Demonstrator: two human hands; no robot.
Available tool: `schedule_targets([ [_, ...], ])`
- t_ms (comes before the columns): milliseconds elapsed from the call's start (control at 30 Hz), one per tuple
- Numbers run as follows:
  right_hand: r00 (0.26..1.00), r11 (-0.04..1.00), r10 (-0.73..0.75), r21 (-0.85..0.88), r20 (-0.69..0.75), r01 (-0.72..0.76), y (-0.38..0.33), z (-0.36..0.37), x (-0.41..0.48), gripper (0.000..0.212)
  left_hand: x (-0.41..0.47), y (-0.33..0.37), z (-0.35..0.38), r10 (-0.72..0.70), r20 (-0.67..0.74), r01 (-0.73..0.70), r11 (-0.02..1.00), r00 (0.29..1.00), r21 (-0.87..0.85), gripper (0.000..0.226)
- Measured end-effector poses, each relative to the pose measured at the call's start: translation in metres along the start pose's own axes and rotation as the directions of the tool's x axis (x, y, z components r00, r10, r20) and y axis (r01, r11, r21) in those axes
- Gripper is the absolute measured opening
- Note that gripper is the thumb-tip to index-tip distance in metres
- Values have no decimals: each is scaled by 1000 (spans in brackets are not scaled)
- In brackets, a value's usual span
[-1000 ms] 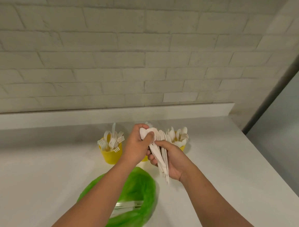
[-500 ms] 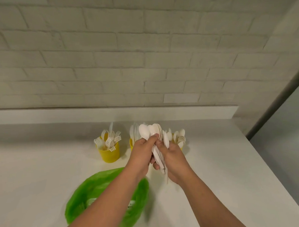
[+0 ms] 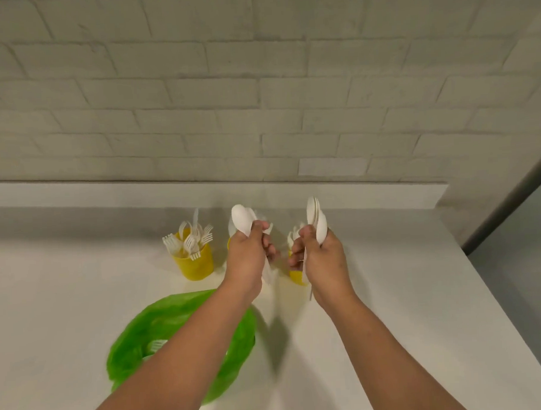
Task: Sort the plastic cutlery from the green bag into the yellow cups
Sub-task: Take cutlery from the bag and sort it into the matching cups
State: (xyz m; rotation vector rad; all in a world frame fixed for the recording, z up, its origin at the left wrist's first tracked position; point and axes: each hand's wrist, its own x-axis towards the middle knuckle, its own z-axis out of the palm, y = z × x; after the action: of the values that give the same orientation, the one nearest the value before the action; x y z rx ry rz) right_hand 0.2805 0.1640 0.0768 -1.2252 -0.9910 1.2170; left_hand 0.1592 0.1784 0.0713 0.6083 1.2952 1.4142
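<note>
My left hand (image 3: 248, 258) grips a white plastic spoon (image 3: 241, 219), bowl up, above the counter. My right hand (image 3: 322, 258) holds a stack of white spoons (image 3: 317, 219), bowls up, a hand's width to the right. A yellow cup (image 3: 196, 264) full of forks stands at the back left. A second yellow cup (image 3: 229, 243) shows only as a sliver behind my left hand. A third yellow cup (image 3: 296, 276) sits behind my right hand, mostly hidden. The green bag (image 3: 163, 330) lies in front, under my left forearm, with white cutlery (image 3: 154, 346) inside.
The white counter (image 3: 66, 306) runs back to a low ledge (image 3: 107, 193) under a painted brick wall. The counter's right edge (image 3: 490, 294) drops off beside a grey floor strip.
The two hands held one bundle of spoons together; now they have drawn apart, the left with one spoon, the right keeping the stack.
</note>
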Motion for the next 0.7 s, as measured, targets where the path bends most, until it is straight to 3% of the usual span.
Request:
schedule_targets([
  [133, 998, 996, -1, 84, 60, -4, -19, -23, 31, 20, 3, -1, 8, 18, 41, -23, 992, 999, 123, 17],
  [233, 999, 985, -15, 174, 29, 10, -28, -29, 55, 40, 2, -6, 14, 36, 86, -55, 970, 996, 236, 13],
  [367, 999, 963, -36, 269, 14, 31, -29, -20, 83, 53, 11, -5, 26, 103, 94, -121, 970, 990, 212, 28],
  [500, 994, 996, -60, 69, 87, 54, -10, -12, 98, 46, 20, 12, 39, 276, 138, -304, 918, 951, 255, 12],
  [567, 986, 998, -53, -36, 156, 59, 2, -14, 103, 42, 24, 22, 45, 337, 211, -389, 870, 918, 303, 32],
  [700, 962, 976, -73, -181, 264, 124, 6, -20, 110, 30, 39, 34, 52, 324, 295, -436, 728, 899, 528, 22],
])
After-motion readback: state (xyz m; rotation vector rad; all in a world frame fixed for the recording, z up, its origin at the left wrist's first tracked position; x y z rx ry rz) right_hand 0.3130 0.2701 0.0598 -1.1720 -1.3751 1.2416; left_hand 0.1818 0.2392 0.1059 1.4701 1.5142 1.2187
